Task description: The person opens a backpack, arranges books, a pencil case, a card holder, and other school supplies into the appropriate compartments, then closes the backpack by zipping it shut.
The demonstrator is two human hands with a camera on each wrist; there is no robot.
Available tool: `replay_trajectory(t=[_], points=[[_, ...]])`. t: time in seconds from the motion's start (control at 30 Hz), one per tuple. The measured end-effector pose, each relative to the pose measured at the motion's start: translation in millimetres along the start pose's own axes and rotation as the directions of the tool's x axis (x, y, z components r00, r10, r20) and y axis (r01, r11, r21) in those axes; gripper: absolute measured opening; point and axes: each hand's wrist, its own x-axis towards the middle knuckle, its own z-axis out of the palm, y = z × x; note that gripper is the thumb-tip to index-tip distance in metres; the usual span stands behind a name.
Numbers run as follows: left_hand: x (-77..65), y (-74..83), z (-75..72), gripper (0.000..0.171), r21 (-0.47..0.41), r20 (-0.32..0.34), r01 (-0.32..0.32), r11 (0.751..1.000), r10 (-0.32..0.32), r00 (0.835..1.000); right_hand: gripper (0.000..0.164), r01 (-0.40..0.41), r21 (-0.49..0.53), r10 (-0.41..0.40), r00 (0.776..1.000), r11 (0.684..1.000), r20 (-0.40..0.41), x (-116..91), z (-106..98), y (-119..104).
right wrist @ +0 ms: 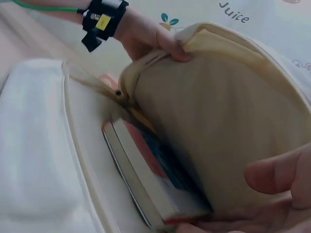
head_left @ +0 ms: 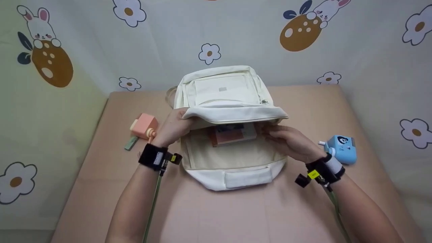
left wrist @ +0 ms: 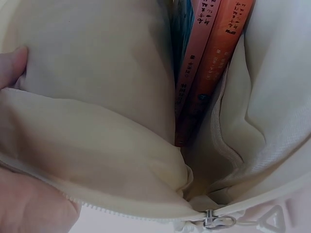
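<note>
A white backpack (head_left: 236,115) lies on the table with its zipped main compartment gaping. My left hand (head_left: 173,126) pinches the raised edge of the front panel at the left, thumb inside, as the right wrist view shows. Inside stand books, one with a pink spine (left wrist: 197,53) and one with an orange spine (left wrist: 221,58), side by side against the back of the bag. My right hand (head_left: 292,141) reaches into the right side of the opening. Its fingers (right wrist: 243,223) extend at the lower corner of the books (right wrist: 150,179), and the thumb stands apart from them.
Left of the bag are a pink crank pencil sharpener (head_left: 144,125) and a small green block (head_left: 131,143). A blue crank pencil sharpener (head_left: 344,150) stands to the right. Printed cloth (head_left: 168,44) hangs behind the table. A zipper pull (left wrist: 218,221) dangles at the bag's edge.
</note>
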Motion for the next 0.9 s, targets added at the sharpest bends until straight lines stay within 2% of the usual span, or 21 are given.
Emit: replay_trajectory(t=[0.1,0.17,0.27,0.33,0.4,0.43,0.5,0.53,0.6,0.73,0.8,0.9], points=[[-1.2,-1.1,-1.2,0.016,-0.010,0.004,0.010,1.000,-0.010,1.000,0.052,-0.041,-0.051,0.042,0.999,0.998,0.006,-17.6,-9.2,-6.6],[-1.8,-1.7,-1.6,0.016,-0.008,0.009,0.011,1.000,-0.011,1.000,0.048,-0.022,-0.047,0.023,0.999,0.999,0.033,-28.0,-13.8,-11.0],[-2.3,-2.7,-2.0,0.018,-0.007,0.015,0.009,1.000,-0.009,1.000,0.044,0.110,-0.039,-0.109,0.994,0.993,0.016,-40.1,-16.9,-16.9],[-2.3,-3.4,-1.8,0.018,-0.007,0.012,-0.005,1.000,0.005,1.000,0.042,0.244,-0.074,-0.249,0.966,0.967,-0.073,-43.1,-16.7,-19.8],[-2.3,-4.1,-1.6,0.019,-0.005,0.006,-0.016,1.000,0.016,1.000,0.041,0.362,-0.188,-0.394,0.901,0.913,-0.180,-41.0,-16.9,-21.0],[-2.3,-4.7,-1.3,0.020,0.002,-0.002,-0.021,1.000,0.021,1.000,0.040,0.391,-0.267,-0.452,0.863,0.881,-0.225,-38.1,-17.5,-20.6],[-2.3,-5.5,-0.6,0.021,0.007,-0.003,-0.030,1.000,0.030,1.000,0.040,0.394,-0.430,-0.530,0.807,0.812,-0.261,-30.6,-21.0,-17.9],[-2.5,-5.8,-0.2,0.022,0.011,0.001,-0.028,1.000,0.028,1.000,0.042,0.380,-0.505,-0.554,0.792,0.775,-0.255,-26.6,-23.3,-16.2],[-2.7,-6.6,0.9,0.026,0.013,0.018,-0.031,0.999,0.031,0.999,0.044,0.338,-0.638,-0.579,0.788,0.691,-0.209,-19.5,-28.1,-12.2],[-3.0,-8.1,2.7,0.027,0.002,0.056,-0.045,0.999,0.045,0.997,0.049,0.324,-0.760,-0.565,0.822,0.563,-0.068,-8.9,-33.5,-5.7],[-3.3,-8.5,3.2,0.026,0.004,0.067,-0.058,0.998,0.057,0.996,0.046,0.337,-0.784,-0.558,0.829,0.521,-0.015,-5.2,-33.6,-3.3],[-5.1,-8.8,4.4,0.022,-0.007,0.102,-0.056,0.998,0.057,0.993,0.038,0.345,-0.803,-0.564,0.826,0.487,0.013,-3.0,-30.5,-0.9]])
